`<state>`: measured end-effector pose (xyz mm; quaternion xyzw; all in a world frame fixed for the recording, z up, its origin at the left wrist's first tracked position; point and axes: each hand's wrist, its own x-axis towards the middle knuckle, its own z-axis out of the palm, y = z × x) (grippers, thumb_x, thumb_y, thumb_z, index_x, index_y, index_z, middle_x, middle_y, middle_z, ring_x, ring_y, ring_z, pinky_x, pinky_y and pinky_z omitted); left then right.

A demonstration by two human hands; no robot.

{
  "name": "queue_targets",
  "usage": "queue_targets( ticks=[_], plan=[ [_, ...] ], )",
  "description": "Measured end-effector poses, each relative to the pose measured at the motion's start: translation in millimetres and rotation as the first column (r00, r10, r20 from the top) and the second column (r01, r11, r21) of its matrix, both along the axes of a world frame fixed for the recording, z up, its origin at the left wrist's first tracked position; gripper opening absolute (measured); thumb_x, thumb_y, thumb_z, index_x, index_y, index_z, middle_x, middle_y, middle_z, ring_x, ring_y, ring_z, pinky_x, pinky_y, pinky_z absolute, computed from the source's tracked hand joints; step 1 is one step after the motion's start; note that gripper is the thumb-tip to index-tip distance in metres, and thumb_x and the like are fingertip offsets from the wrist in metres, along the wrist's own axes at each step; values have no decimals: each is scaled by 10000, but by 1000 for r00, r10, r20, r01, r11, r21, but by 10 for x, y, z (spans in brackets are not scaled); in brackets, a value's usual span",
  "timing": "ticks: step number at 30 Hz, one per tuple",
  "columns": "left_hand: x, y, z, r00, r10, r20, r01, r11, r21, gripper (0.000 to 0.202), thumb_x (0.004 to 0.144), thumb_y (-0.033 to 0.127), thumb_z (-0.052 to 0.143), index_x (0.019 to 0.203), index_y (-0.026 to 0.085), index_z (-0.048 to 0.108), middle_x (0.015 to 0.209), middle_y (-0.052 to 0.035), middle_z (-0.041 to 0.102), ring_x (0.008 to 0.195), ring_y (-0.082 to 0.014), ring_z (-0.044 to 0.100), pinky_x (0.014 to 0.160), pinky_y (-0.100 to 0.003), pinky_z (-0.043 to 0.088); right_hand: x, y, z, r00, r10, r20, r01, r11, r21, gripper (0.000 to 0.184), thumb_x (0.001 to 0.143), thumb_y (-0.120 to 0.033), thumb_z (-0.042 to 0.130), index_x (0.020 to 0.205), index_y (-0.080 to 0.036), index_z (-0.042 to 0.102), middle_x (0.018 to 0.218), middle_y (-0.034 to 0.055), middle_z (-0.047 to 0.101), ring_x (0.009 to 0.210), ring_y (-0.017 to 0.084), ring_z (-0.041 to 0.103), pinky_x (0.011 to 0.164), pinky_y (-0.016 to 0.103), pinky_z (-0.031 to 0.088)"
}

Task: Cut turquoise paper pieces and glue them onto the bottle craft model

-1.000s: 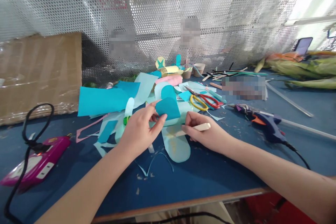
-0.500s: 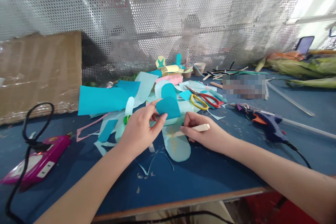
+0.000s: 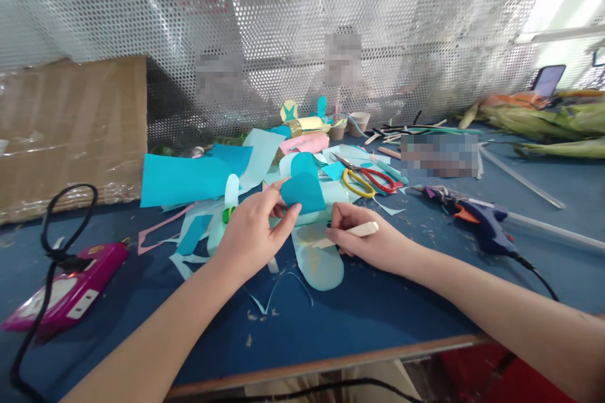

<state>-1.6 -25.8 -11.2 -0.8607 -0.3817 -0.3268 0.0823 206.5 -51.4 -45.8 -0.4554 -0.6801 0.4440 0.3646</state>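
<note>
My left hand (image 3: pixel 253 236) pinches a rounded teal paper cut-out (image 3: pixel 303 194) between thumb and fingers, holding it upright above the blue table (image 3: pixel 359 308). My right hand (image 3: pixel 366 240) is closed around a cream-coloured pen-like tool (image 3: pixel 360 230), its tip pointing toward the base of the teal piece. Below both hands lies a pale blue rounded paper piece (image 3: pixel 319 261) flat on the table.
Scraps and sheets of teal paper (image 3: pixel 184 179) pile behind the hands. Scissors with yellow and red handles (image 3: pixel 366 181) lie to the right, then a blue glue gun (image 3: pixel 482 223). A magenta device (image 3: pixel 69 293) with a black cord sits at the left. A perforated metal screen (image 3: pixel 302 31) stands behind.
</note>
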Motion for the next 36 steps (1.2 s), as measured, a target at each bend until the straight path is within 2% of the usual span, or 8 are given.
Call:
queue_targets(
  ticks=[5, 9, 15, 27, 33, 36],
  plan=[
    [5, -3, 9, 1000, -6, 2, 6, 1000, 11, 111, 913, 292, 510, 921, 190, 552, 635, 19, 605, 563, -144, 603, 553, -237, 490, -4, 6, 12, 1000, -5, 2, 5, 1000, 4, 179, 791, -246, 572, 686, -221, 429, 524, -81, 490, 462, 82, 458, 438, 197, 339],
    [4, -8, 14, 1000, -18, 6, 18, 1000, 20, 96, 907, 276, 520, 864, 193, 540, 627, 18, 597, 566, -143, 606, 531, -225, 480, 2, 6, 15, 1000, -2, -2, 2, 1000, -5, 188, 794, -235, 569, 680, -220, 419, 517, -85, 480, 463, 77, 445, 440, 192, 331],
    [5, 8, -3, 1000, -17, 2, 17, 999, 45, 96, 905, 283, 525, 864, 196, 527, 603, 30, 582, 559, -151, 609, 584, -265, 520, 9, -12, 17, 1000, 0, 6, 0, 1000, 0, 184, 781, -223, 570, 674, -217, 420, 527, -84, 481, 462, 71, 426, 445, 193, 322],
    [-1, 14, -10, 1000, -1, -2, 1, 999, 32, 81, 902, 284, 539, 886, 209, 513, 598, 41, 575, 540, -145, 599, 571, -270, 524, 12, -2, 61, 998, -53, 44, 52, 998, 36, 156, 735, -207, 555, 652, -221, 423, 533, -78, 477, 488, 94, 462, 479, 224, 332],
    [2, 8, -11, 1000, 2, -6, -2, 999, 33, 88, 909, 295, 528, 878, 215, 507, 612, 37, 587, 555, -149, 612, 568, -274, 523, 8, 7, 65, 993, -103, 58, 100, 994, 44, 173, 740, -237, 566, 644, -223, 423, 520, -77, 477, 462, 87, 398, 470, 225, 312],
    [4, 4, -3, 1000, -4, -11, 5, 999, 35, 96, 912, 295, 520, 863, 215, 498, 610, 33, 589, 561, -153, 617, 541, -266, 510, 10, 17, 54, 993, -98, 66, 95, 994, 44, 177, 741, -237, 566, 640, -224, 421, 524, -72, 485, 480, 96, 432, 478, 227, 326]
  ],
)
